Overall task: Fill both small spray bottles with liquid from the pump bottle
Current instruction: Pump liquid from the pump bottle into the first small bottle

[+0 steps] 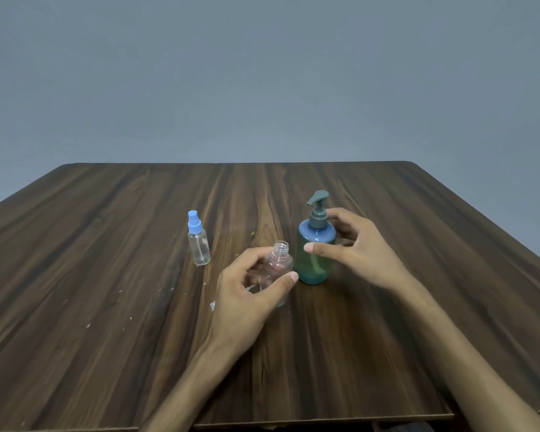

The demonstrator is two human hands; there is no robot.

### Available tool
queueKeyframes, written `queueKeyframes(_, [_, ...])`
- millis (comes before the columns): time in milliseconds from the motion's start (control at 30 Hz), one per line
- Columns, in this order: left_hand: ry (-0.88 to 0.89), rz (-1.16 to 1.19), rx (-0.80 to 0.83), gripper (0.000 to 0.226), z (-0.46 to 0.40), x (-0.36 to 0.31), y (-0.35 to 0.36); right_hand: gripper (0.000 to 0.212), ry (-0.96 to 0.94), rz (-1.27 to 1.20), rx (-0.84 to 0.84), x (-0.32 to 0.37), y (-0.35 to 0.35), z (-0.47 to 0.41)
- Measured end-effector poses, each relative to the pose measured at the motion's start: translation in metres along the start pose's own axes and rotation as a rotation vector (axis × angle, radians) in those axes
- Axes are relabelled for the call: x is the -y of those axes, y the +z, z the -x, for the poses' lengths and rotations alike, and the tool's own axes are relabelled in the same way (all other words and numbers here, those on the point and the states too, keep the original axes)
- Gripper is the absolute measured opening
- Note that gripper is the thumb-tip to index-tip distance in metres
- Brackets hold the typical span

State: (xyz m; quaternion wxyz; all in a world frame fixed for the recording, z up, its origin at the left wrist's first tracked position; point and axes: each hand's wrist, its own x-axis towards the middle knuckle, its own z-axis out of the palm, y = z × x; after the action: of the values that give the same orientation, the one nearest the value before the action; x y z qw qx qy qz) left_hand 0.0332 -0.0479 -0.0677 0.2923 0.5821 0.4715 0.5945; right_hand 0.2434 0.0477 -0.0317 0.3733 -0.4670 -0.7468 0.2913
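The left hand (250,288) has its grip clamped on the uncapped spray bottle (279,266), thumb and fingers curled round it, just left of the pump bottle (315,247). The right hand (353,247) cups that pump bottle, fingers loosely spread at its shoulder. Farther left stands the capped spray bottle (197,241), upright on the worktop (106,275).

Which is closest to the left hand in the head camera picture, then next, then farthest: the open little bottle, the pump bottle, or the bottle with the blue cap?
1. Open little bottle: held in the left hand.
2. Pump bottle: just right of it.
3. Blue-capped spray bottle: standing apart, farther left.
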Motion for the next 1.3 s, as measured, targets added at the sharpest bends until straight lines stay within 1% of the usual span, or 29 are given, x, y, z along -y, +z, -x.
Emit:
queueKeyframes(100, [0.015, -0.005, 0.005, 0.028, -0.008, -0.001, -0.001, 0.055, -0.002, -0.003, -0.147, 0.005, 0.009, 0.022])
queueKeyframes(200, [0.080, -0.026, 0.013, 0.035, -0.018, -0.004, -0.002, 0.056, -0.043, 0.040, -0.180, 0.015, 0.016, 0.040])
queueKeyframes(267, [0.126, -0.029, 0.026, 0.038, -0.022, -0.007, -0.002, 0.060, -0.029, 0.049, -0.137, 0.018, 0.018, 0.046])
queueKeyframes(300, [0.151, -0.021, 0.033, 0.038, -0.024, -0.009, -0.001, 0.067, -0.020, 0.049, -0.084, 0.019, 0.017, 0.047])
queueKeyframes(333, [0.173, -0.007, 0.040, 0.038, -0.025, -0.010, -0.001, 0.073, -0.013, 0.015, -0.033, 0.021, 0.015, 0.047])
queueKeyframes(367, [0.187, 0.010, 0.044, 0.038, -0.026, -0.011, 0.000, 0.074, -0.015, -0.071, -0.016, 0.026, 0.011, 0.046])
queueKeyframes(400, [0.192, 0.031, 0.044, 0.038, -0.027, -0.011, 0.001, 0.069, -0.027, -0.194, -0.040, 0.032, 0.005, 0.043])
queueKeyframes(467, [0.189, 0.070, 0.036, 0.038, -0.027, -0.011, 0.004, 0.052, -0.048, -0.414, -0.161, 0.047, -0.009, 0.031])
queueKeyframes(500, [0.185, 0.087, 0.035, 0.038, -0.027, -0.010, 0.005, 0.042, -0.037, -0.467, -0.201, 0.056, -0.015, 0.024])
queueKeyframes(533, [0.179, 0.103, 0.034, 0.038, -0.026, -0.009, 0.006, 0.032, -0.016, -0.481, -0.204, 0.066, -0.020, 0.016])
queueKeyframes(567, [0.172, 0.118, 0.031, 0.037, -0.026, -0.008, 0.007, 0.025, 0.018, -0.457, -0.173, 0.074, -0.022, 0.007])
queueKeyframes(600, [0.164, 0.131, 0.024, 0.037, -0.026, -0.007, 0.007, 0.024, 0.057, -0.413, -0.116, 0.081, -0.022, -0.002])
queueKeyframes(667, [0.150, 0.151, 0.013, 0.037, -0.027, -0.006, 0.007, 0.030, 0.130, -0.319, 0.026, 0.090, -0.014, -0.020])
queueKeyframes(733, [0.149, 0.159, 0.001, 0.042, -0.028, -0.005, 0.006, 0.032, 0.204, -0.285, 0.146, 0.093, -0.002, -0.035])
queueKeyframes(833, [0.169, 0.107, -0.022, 0.045, -0.029, -0.003, 0.004, 0.037, 0.354, -0.302, 0.301, 0.094, 0.006, -0.044])
queueKeyframes(900, [0.181, 0.097, -0.025, 0.044, -0.029, -0.004, 0.003, 0.039, 0.379, -0.245, 0.376, 0.098, 0.001, -0.046])
queueKeyframes(1067, [0.231, 0.104, -0.028, 0.041, -0.028, -0.006, 0.011, 0.041, 0.368, -0.028, 0.440, 0.112, -0.003, -0.058])
queueKeyframes(1133, [0.244, 0.096, -0.034, 0.041, -0.028, -0.007, 0.012, 0.039, 0.341, 0.069, 0.412, 0.112, 0.003, -0.060])
queueKeyframes(1300, [0.249, 0.120, -0.056, 0.047, -0.029, -0.008, 0.012, 0.038, 0.263, 0.150, 0.333, 0.100, 0.014, -0.060])
